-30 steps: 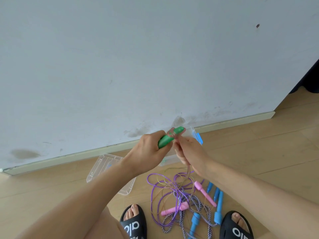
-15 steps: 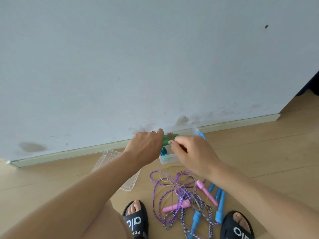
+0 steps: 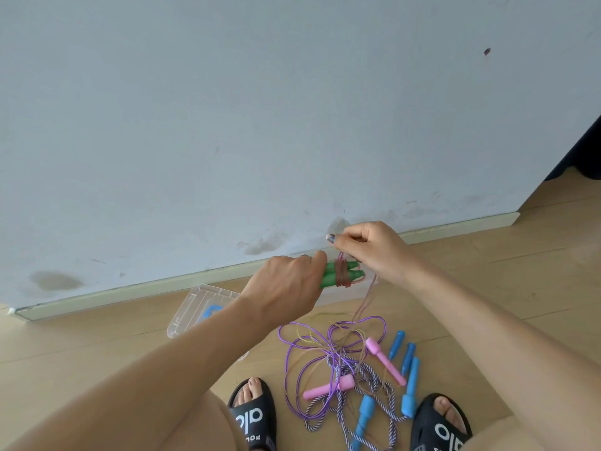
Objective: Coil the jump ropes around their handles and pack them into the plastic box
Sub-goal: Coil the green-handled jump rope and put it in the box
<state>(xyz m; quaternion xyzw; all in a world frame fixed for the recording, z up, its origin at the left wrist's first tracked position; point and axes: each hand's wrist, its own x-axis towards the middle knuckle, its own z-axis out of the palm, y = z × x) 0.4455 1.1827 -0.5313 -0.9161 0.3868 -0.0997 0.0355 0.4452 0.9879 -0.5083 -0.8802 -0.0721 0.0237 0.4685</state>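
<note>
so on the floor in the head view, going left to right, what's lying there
clear plastic lid → left slipper → purple rope → pink handle → blue handles → right slipper

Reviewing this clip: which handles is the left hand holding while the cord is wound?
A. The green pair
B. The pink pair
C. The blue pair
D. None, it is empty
A. The left hand grips the green handles, with cord wrapped around their middle, while the pink handles and blue handles lie on the floor.
</note>
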